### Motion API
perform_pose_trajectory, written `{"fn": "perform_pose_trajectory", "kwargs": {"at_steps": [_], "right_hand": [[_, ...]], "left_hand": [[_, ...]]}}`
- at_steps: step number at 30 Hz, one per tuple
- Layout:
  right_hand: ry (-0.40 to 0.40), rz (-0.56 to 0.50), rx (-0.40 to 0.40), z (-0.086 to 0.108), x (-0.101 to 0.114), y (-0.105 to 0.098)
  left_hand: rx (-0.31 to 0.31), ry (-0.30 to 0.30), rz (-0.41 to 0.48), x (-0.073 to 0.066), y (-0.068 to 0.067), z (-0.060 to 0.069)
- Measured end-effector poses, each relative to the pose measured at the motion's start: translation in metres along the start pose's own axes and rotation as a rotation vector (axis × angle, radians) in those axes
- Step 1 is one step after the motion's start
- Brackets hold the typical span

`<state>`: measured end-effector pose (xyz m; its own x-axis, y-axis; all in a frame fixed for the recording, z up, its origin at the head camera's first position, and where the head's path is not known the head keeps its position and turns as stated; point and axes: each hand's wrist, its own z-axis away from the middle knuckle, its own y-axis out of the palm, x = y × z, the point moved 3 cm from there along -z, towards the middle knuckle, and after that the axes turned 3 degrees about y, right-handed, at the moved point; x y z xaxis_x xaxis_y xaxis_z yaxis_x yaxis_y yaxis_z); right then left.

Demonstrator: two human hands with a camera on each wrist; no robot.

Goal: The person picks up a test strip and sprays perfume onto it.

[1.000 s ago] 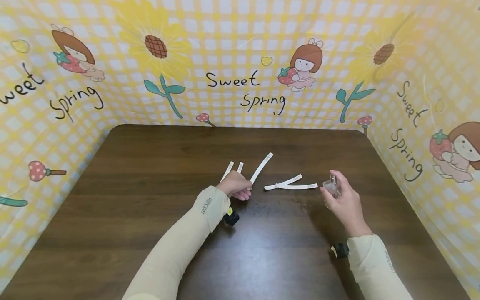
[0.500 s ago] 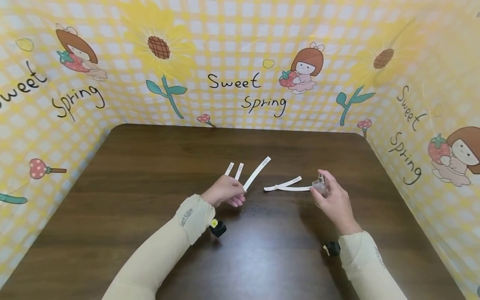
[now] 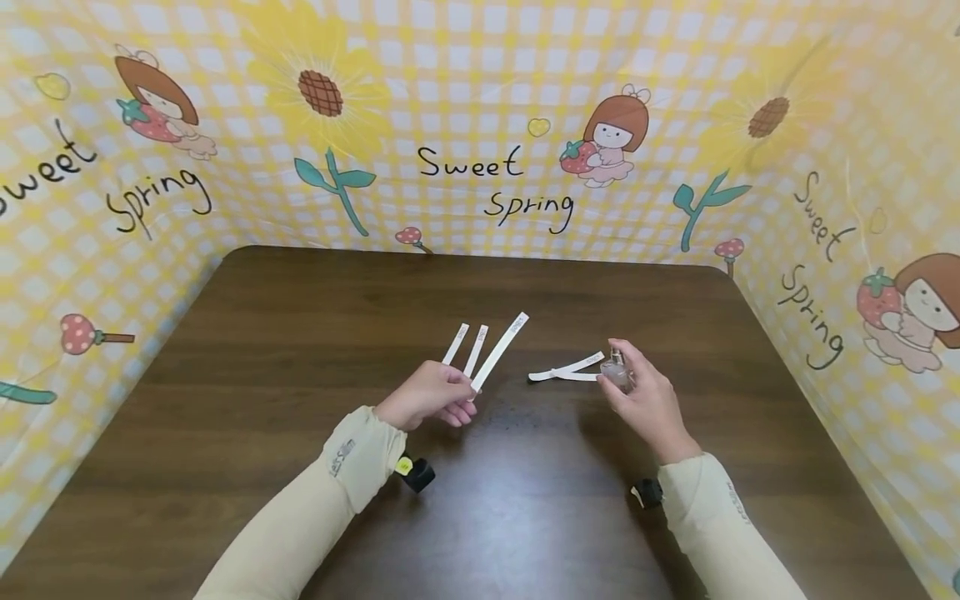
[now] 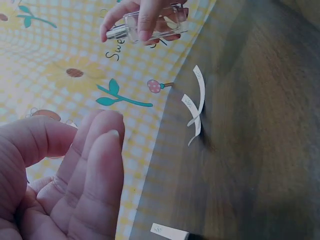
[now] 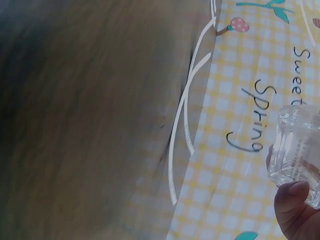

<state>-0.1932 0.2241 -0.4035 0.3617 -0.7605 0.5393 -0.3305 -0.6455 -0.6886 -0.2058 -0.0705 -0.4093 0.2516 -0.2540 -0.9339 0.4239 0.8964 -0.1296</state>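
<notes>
My left hand pinches the lower end of a white paper scent strip, whose printed end points up and away. In the left wrist view its fingertips are close together, and the held strip is hidden. In my right hand is a small clear glass perfume bottle, with the index finger on the sprayer top and the thumb on the near side. The right wrist view catches only part of this bottle, with a thumb against its base.
Two more strips lie just beyond my left hand, partly covered by it. Between the hands, two crossed strips rest on the dark wooden table. A yellow checked cloth surrounds the back and sides.
My left hand has drawn back towards me and left, carrying its strip along. The right hand with the bottle has moved left, now covering the end of one crossed strip.
</notes>
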Motion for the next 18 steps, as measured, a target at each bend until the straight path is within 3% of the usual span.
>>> {"fn": "perform_pose_trajectory", "kwargs": {"at_steps": [14,18], "right_hand": [[-0.158,-0.083,-0.04,-0.009,0.021,0.013],[-0.16,-0.104,-0.056,-0.01,0.026,0.016]], "left_hand": [[0.03,-0.021,-0.001,0.012,-0.004,0.011],[0.033,-0.008,0.001,0.012,-0.001,0.012]]}}
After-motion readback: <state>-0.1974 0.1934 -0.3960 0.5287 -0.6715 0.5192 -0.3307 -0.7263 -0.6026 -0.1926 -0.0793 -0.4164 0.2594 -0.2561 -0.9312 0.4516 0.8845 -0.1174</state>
